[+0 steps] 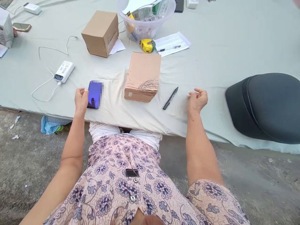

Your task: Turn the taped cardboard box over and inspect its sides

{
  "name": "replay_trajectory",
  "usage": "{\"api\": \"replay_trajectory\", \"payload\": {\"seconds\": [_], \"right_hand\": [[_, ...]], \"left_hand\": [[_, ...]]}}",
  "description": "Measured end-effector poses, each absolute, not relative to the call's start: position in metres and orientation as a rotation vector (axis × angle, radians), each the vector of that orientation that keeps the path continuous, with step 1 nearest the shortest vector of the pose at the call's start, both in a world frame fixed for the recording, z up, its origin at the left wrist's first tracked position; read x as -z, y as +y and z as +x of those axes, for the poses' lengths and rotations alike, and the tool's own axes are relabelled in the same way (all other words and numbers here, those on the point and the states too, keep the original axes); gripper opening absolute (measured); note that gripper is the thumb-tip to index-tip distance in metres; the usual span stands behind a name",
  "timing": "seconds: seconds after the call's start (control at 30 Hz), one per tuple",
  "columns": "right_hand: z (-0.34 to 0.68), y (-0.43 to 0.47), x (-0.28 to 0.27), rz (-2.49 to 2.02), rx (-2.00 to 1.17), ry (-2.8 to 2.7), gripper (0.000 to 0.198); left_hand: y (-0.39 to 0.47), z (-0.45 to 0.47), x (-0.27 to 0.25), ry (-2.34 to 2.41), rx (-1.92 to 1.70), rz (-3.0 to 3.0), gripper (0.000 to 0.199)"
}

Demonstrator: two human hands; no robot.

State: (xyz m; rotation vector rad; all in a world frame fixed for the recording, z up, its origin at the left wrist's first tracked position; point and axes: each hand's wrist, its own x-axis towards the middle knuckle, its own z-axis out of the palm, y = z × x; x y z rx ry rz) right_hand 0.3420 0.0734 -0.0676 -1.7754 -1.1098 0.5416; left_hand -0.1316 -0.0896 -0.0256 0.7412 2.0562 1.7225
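Observation:
My left hand (81, 99) rests at the table's front, loosely curled, its fingers slightly apart and holding nothing. Right beside its thumb lies a dark smartphone (94, 95) with a blue-violet reflection on its face; whether they touch I cannot tell. My right hand (197, 99) lies on the cloth further right, half curled, fingers apart and nothing in it. To its left is a black marker pen (170, 98), lying at a slant. Between both hands stands a small brown cardboard box (144, 70) with black scribbled lines at its near right corner.
Behind are another cardboard box (100, 32), a yellow tape measure (147, 45), a printed sheet (172, 42) with a pen, and a filled plastic basket (150, 26). A white power bank (64, 71) with cables lies left. A black rounded case (269, 106) occupies the right edge.

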Motion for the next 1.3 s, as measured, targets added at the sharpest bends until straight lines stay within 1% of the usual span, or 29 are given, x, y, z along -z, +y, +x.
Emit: {"api": "replay_trajectory", "payload": {"seconds": [0.07, 0.1, 0.17, 0.23, 0.27, 0.3, 0.4, 0.5, 0.57, 0.67, 0.77, 0.97, 1.07, 1.17, 1.2, 1.3], "right_hand": [[0.345, 0.076, 0.074, -1.838, -0.482, -1.139, 0.025], [0.345, 0.076, 0.077, -1.851, -0.47, -1.145, 0.024], [0.345, 0.077, 0.082, -1.874, -0.448, -1.155, 0.025], [0.344, 0.079, 0.087, -1.913, -0.404, -1.177, 0.028], [0.345, 0.081, 0.089, -1.934, -0.377, -1.194, 0.03], [0.345, 0.082, 0.092, -1.949, -0.352, -1.211, 0.031], [0.349, 0.089, 0.101, -1.912, -0.292, -1.25, 0.031], [0.353, 0.093, 0.109, -1.866, -0.243, -1.269, 0.027], [0.354, 0.094, 0.112, -1.863, -0.241, -1.277, 0.025], [0.354, 0.094, 0.113, -1.871, -0.265, -1.266, 0.024], [0.351, 0.092, 0.109, -1.875, -0.302, -1.258, 0.024], [0.347, 0.088, 0.102, -1.891, -0.336, -1.245, 0.024], [0.347, 0.089, 0.102, -1.916, -0.316, -1.244, 0.025], [0.347, 0.09, 0.103, -1.926, -0.302, -1.241, 0.025], [0.347, 0.091, 0.103, -1.92, -0.3, -1.239, 0.025], [0.348, 0.091, 0.104, -1.91, -0.297, -1.236, 0.025]], "left_hand": [[-0.096, -0.117, 0.012, 2.237, -1.676, 0.96, 0.023], [-0.099, -0.105, 0.003, 2.256, -1.664, 1.045, 0.024], [-0.104, -0.071, -0.013, 2.138, -1.756, 1.183, 0.019], [-0.109, -0.024, -0.024, 1.868, -1.799, 1.37, 0.015], [-0.112, 0.003, -0.027, 1.675, -1.73, 1.484, 0.012], [-0.115, 0.03, -0.027, 1.46, -1.573, 1.589, 0.01], [-0.124, 0.11, -0.021, 0.782, -0.992, 1.77, 0.016], [-0.125, 0.172, -0.011, 0.514, -0.734, 1.847, 0.022], [-0.121, 0.198, -0.005, 0.562, -0.662, 1.879, 0.026], [-0.113, 0.215, 0.001, 0.872, -0.65, 1.886, 0.031], [-0.115, 0.214, -0.002, 1.028, -0.591, 1.9, 0.03], [-0.146, 0.196, -0.029, 0.798, -0.49, 1.945, 0.009], [-0.151, 0.194, -0.031, 0.708, -0.479, 1.929, 0.008], [-0.138, 0.199, -0.023, 0.838, -0.573, 1.934, 0.007], [-0.133, 0.201, -0.02, 0.89, -0.612, 1.944, 0.01], [-0.125, 0.201, -0.016, 0.923, -0.622, 1.99, 0.034]]}}
